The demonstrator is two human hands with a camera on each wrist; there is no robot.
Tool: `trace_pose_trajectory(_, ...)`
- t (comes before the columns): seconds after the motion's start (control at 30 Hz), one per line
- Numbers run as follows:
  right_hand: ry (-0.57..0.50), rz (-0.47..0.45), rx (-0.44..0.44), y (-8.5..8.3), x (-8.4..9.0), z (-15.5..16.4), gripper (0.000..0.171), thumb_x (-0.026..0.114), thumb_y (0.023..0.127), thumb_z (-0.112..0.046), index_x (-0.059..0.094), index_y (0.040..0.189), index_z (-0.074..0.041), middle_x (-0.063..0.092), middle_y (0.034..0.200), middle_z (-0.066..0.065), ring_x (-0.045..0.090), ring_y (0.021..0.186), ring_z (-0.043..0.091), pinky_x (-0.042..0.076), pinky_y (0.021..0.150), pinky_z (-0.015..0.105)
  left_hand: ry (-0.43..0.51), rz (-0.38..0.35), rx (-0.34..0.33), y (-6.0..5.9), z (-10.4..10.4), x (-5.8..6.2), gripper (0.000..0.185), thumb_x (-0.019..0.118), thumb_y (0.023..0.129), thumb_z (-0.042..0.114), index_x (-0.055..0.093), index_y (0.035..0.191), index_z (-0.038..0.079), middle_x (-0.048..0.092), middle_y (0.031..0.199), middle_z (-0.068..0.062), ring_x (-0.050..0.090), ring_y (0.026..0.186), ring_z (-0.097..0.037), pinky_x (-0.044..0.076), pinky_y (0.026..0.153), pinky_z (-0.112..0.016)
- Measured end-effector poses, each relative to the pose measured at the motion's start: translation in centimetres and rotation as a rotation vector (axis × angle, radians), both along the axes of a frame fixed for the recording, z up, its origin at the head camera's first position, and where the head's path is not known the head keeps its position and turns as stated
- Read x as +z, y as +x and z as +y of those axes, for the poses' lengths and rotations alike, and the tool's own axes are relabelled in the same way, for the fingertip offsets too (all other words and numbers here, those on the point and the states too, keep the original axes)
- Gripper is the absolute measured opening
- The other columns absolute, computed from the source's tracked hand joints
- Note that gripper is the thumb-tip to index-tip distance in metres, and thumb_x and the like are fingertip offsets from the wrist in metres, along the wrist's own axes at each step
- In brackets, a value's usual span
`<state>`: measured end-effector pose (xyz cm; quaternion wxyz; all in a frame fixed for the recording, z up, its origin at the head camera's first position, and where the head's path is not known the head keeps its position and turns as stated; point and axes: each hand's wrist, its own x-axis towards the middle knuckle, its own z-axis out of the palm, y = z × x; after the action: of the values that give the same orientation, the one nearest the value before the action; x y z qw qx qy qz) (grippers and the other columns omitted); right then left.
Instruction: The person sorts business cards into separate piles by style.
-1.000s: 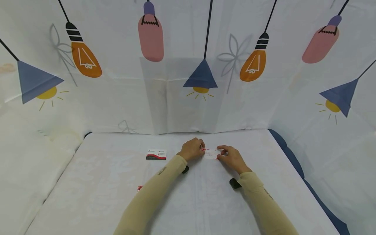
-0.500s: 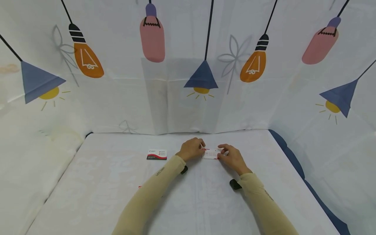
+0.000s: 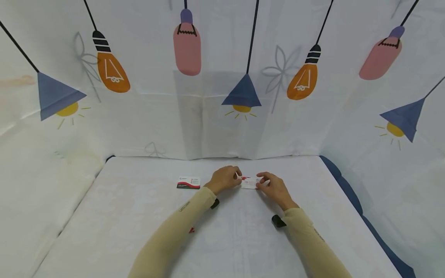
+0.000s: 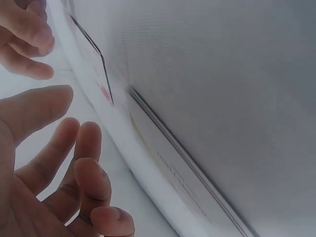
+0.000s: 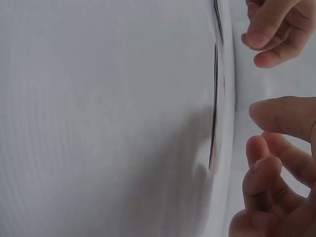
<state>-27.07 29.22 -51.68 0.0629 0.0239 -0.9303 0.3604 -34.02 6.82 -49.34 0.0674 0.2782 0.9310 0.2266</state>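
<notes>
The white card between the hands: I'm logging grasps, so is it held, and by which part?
Both hands' fingers meet the white card at its short ends; a true grip cannot be told.

We see the head view evenly and brightly lit, soft light leaving only faint shadows under the forearms on the white table point(image 3: 104, 216). No glare shows. Wide-angle distortion bends the lamp-print backdrop point(image 3: 222, 77) at the left and right edges. Small print on the card point(image 3: 188, 182) near the table's far edge is too fine to read. In both wrist views we find the nearest fingers point(image 4: 89, 168) soft and out of focus, the pale surface washed to grey, with a dim shadow beside the card edge point(image 5: 215, 108).
</notes>
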Motion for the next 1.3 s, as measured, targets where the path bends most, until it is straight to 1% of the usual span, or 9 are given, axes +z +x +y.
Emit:
trace_pose_trajectory(0.1,-0.011,0.004,0.009,0.2,0.0,-0.5,0.037,0.076,0.09,-0.018,0.067,0.126,-0.011,0.068,0.099,0.004,0.056,0.073,0.017,0.046,0.063,0.029,-0.009,0.0,0.011,0.3,-0.6,0.1,0.025,0.07,0.094,0.031,0.071,0.115,0.019,0.064,0.095,0.006,0.058,0.085,-0.01,0.048,0.075,-0.03)
trace_pose_trajectory(0.2,-0.015,0.017,0.022,0.4,-0.1,-1.2,0.036,0.076,0.089,-0.018,0.068,0.124,-0.012,0.068,0.097,0.002,0.057,0.073,0.016,0.047,0.064,0.03,-0.007,0.017,0.011,0.7,-1.4,0.1,0.024,0.07,0.093,0.03,0.071,0.115,0.019,0.064,0.094,0.007,0.058,0.084,-0.01,0.049,0.075,-0.031)
trace_pose_trajectory(0.4,-0.002,0.049,0.09,1.0,-0.8,-2.8,0.034,0.076,0.087,-0.017,0.07,0.121,-0.013,0.067,0.094,-0.003,0.057,0.074,0.012,0.047,0.067,0.031,0.007,0.083,-0.021,1.6,-3.5,0.3,0.024,0.07,0.092,0.029,0.072,0.113,0.017,0.066,0.093,0.006,0.059,0.082,-0.01,0.049,0.072,-0.03)
trace_pose_trajectory(0.53,-0.012,0.061,0.122,1.7,-0.6,-3.9,0.034,0.077,0.086,-0.016,0.071,0.119,-0.012,0.067,0.094,-0.005,0.055,0.073,0.012,0.046,0.067,0.03,0.031,0.12,-0.037,2.4,-4.9,0.5,0.024,0.071,0.092,0.029,0.072,0.112,0.017,0.067,0.094,0.005,0.06,0.082,-0.011,0.049,0.07,-0.029)
trace_pose_trajectory(0.73,0.015,0.047,0.157,2.7,-0.4,-5.8,0.035,0.078,0.087,-0.018,0.071,0.121,-0.017,0.067,0.095,-0.008,0.054,0.071,0.009,0.046,0.066,0.028,0.033,0.169,-0.035,3.9,-7.0,0.9,0.024,0.073,0.091,0.031,0.072,0.112,0.017,0.067,0.094,0.006,0.06,0.084,-0.011,0.049,0.07,-0.03)
trace_pose_trajectory(0.93,0.016,0.068,0.24,3.6,-0.3,-7.7,0.035,0.078,0.088,-0.021,0.069,0.121,-0.018,0.065,0.096,-0.01,0.053,0.071,0.007,0.046,0.066,0.028,0.035,0.208,-0.044,5.2,-9.3,1.0,0.025,0.074,0.091,0.03,0.071,0.111,0.015,0.068,0.093,0.004,0.06,0.084,-0.015,0.049,0.071,-0.032)
trace_pose_trajectory(1.07,0.022,0.079,0.283,4.1,-0.2,-8.8,0.036,0.078,0.088,-0.024,0.069,0.122,-0.019,0.065,0.097,-0.011,0.054,0.072,0.006,0.047,0.067,0.027,0.042,0.192,-0.017,6.2,-11.0,0.9,0.026,0.075,0.091,0.031,0.072,0.111,0.016,0.067,0.093,0.004,0.06,0.084,-0.015,0.049,0.071,-0.033)
trace_pose_trajectory(1.2,0.036,0.076,0.308,4.3,-0.2,-9.9,0.036,0.078,0.088,-0.026,0.069,0.123,-0.019,0.064,0.097,-0.012,0.054,0.072,0.006,0.047,0.068,0.026,0.03,0.156,0.033,7.1,-12.9,0.8,0.025,0.075,0.091,0.033,0.071,0.11,0.02,0.065,0.094,0.008,0.058,0.083,-0.012,0.048,0.07,-0.033)
trace_pose_trajectory(1.3,0.038,0.067,0.333,4.5,-0.1,-10.9,0.037,0.079,0.088,-0.027,0.069,0.123,-0.018,0.065,0.098,-0.012,0.054,0.073,0.005,0.047,0.069,0.026,0.025,0.142,0.07,7.7,-14.5,0.6,0.024,0.076,0.09,0.033,0.071,0.11,0.02,0.065,0.094,0.009,0.058,0.082,-0.012,0.048,0.071,-0.034)
